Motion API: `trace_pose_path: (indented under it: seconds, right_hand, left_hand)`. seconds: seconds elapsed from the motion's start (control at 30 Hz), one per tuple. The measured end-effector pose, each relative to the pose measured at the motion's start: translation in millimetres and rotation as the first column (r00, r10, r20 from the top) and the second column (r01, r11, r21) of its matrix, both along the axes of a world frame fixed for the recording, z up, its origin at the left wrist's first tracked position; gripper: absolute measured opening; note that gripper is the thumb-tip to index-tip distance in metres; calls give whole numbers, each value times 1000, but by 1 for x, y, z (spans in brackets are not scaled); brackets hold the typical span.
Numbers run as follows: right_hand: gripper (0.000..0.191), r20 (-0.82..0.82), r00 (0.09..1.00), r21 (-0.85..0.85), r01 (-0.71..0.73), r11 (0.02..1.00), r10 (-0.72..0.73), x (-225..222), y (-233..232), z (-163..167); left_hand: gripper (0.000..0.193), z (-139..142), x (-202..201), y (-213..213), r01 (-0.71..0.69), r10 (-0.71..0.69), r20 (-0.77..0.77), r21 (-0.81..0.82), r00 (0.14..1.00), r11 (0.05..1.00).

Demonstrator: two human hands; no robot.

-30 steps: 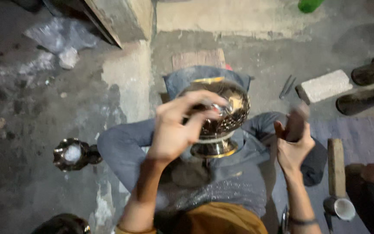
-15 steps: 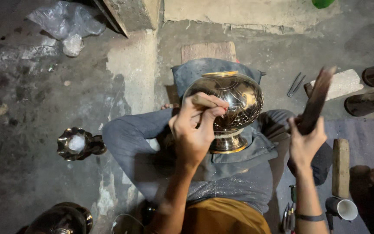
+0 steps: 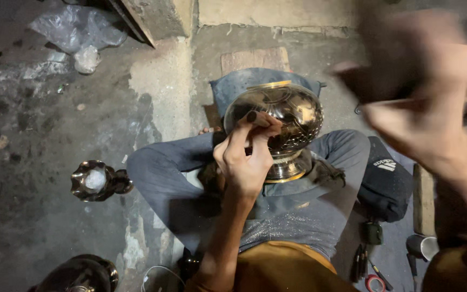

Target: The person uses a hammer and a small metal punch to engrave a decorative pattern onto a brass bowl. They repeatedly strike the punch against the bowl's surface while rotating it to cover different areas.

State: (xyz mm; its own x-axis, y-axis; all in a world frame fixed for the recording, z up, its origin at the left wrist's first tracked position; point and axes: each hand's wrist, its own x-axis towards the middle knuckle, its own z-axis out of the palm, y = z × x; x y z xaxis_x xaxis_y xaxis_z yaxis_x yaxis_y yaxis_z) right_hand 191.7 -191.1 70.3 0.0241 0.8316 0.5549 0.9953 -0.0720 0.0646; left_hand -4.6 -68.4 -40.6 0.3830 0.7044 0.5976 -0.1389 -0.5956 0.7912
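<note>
Currently the person is sitting cross-legged on a concrete floor [image 3: 39, 216], w/ an engraved brass bowl [image 3: 279, 121] on a pedestal foot resting in the lap between the knees, tilted so its rim is facing away from the cam. Left hand [image 3: 244, 157] is pressing against the bowl's near side, fingers pinched together around a small dark tool whose tip is touching the metal; can't make out the tool's shape. Right hand [image 3: 422, 103] is raised well above and to the right of the bowl, heavily blurred, fingers closed around a dark handle-like obj; type unclear. Blue cloth [image 3: 244, 84] is lying under/behind the bowl. Small dark metal vessel [image 3: 95, 181] is standing on the floor just beside the left knee. Crumpled plastic bag [image 3: 77, 32] is lying far off, top left. Metal cup [image 3: 422, 246] is sitting near the right knee.
</note>
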Motion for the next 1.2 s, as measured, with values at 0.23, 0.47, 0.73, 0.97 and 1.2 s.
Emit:
trace_pose_path:
  seconds: [0.23,0.47,0.73,0.97,1.2]
  right_hand:
    - [57,340,940,-238,80,968,6,-34,28,49]
    - [61,-59,980,-171,-198,965,190,-29,18,44]
    - [68,163,983,-409,143,901,-82,-15,-9,15]
    - [70,207,944,-368,319,873,-257,-8,-46,-16]
    - [48,-435,898,135,-3,991,62,-9,-73,-56]
  left_hand:
    - [18,-4,4,-6,-35,32,53,63,998,997]
    - [17,-6,2,-6,-63,57,58,107,997,992]
    - [11,-8,-1,5,-6,26,-81,240,996,971]
    - [14,-2,-4,27,197,-128,-221,328,967,924]
    - [26,17,-1,44,483,-353,-364,374,862,792]
